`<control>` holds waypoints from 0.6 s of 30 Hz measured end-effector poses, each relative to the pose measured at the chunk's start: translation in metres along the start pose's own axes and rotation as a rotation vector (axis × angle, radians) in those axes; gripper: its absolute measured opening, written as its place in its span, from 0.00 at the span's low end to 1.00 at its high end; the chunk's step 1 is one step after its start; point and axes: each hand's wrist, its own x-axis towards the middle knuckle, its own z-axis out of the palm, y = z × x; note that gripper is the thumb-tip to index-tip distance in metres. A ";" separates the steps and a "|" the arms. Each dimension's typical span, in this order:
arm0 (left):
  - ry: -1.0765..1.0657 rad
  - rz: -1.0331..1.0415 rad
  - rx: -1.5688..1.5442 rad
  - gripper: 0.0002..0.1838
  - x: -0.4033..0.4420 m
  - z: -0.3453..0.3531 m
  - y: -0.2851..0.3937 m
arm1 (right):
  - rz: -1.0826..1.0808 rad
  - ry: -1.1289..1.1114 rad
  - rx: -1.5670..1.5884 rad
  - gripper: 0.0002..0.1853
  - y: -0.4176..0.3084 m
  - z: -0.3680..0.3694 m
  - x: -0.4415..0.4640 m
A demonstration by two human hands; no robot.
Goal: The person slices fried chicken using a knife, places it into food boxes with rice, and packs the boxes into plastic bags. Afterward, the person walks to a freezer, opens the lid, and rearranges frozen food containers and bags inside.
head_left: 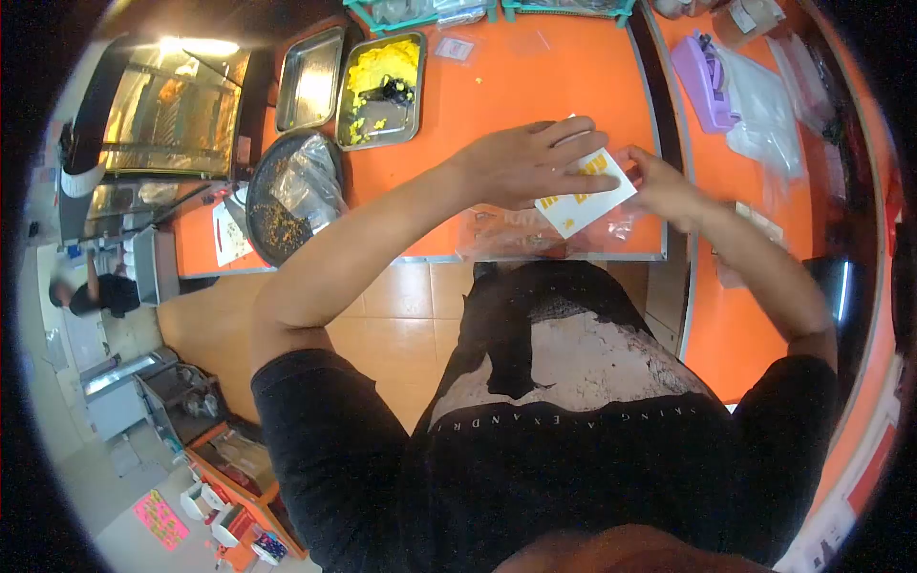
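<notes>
A white paper packet with yellow print (594, 202) is tilted over the front edge of the orange counter. My left hand (530, 164) lies across its upper side, fingers bent over it and thumb hidden. At the packet's right edge, the fingertips of my right hand (664, 191) are drawn together against it. Beneath both hands, a clear plastic bag with reddish lettering (497, 234) lies crumpled on the counter.
Left on the counter (497, 105) are a steel tray of yellow food (387, 67), another steel tray (310, 81), and a dark round pan (272, 215) holding a plastic bag. A purple device (702, 86) and clear bags (764, 115) lie right. A person (105, 291) is far left.
</notes>
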 end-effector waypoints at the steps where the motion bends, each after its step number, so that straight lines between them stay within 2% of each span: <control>1: -0.029 0.033 0.086 0.36 0.003 0.004 -0.002 | 0.017 0.096 0.433 0.27 0.008 0.009 -0.008; 2: -0.057 0.068 0.168 0.35 0.005 0.009 -0.004 | -0.016 0.226 0.643 0.22 0.013 0.016 -0.014; 3: -0.062 0.086 0.160 0.35 0.005 0.014 -0.003 | -0.008 0.237 0.658 0.22 0.013 0.018 -0.022; 5: -0.139 0.220 0.147 0.33 0.002 0.021 -0.001 | 0.013 0.150 1.196 0.16 0.008 0.016 -0.038; 6: -0.287 0.201 0.029 0.32 0.003 0.021 0.001 | 0.019 0.159 1.210 0.16 0.006 0.018 -0.043; 7: -0.293 0.212 0.024 0.32 0.005 0.027 0.001 | -0.020 0.133 1.170 0.15 0.002 0.020 -0.046; 9: -0.309 0.375 -0.037 0.32 0.006 0.046 0.002 | -0.062 0.110 1.131 0.15 -0.005 0.023 -0.045; 11: -0.282 0.416 0.040 0.29 0.007 0.062 0.006 | -0.212 0.136 0.974 0.12 -0.012 0.022 -0.041; 13: -0.426 0.319 -0.175 0.31 0.002 0.080 0.001 | -0.207 0.097 0.883 0.10 -0.030 0.018 -0.052; 14: -0.566 0.248 -0.262 0.30 0.000 0.083 -0.003 | -0.205 0.063 0.798 0.08 -0.037 0.016 -0.057; 15: -0.574 0.248 -0.264 0.30 -0.003 0.074 -0.003 | -0.206 0.061 0.806 0.08 -0.039 0.015 -0.062; 16: -0.634 0.080 -0.316 0.28 -0.009 0.057 0.000 | -0.214 0.047 0.702 0.08 -0.040 0.015 -0.066; 18: -0.690 -0.097 -0.372 0.26 -0.015 0.042 0.009 | -0.219 0.024 0.595 0.09 -0.034 0.017 -0.064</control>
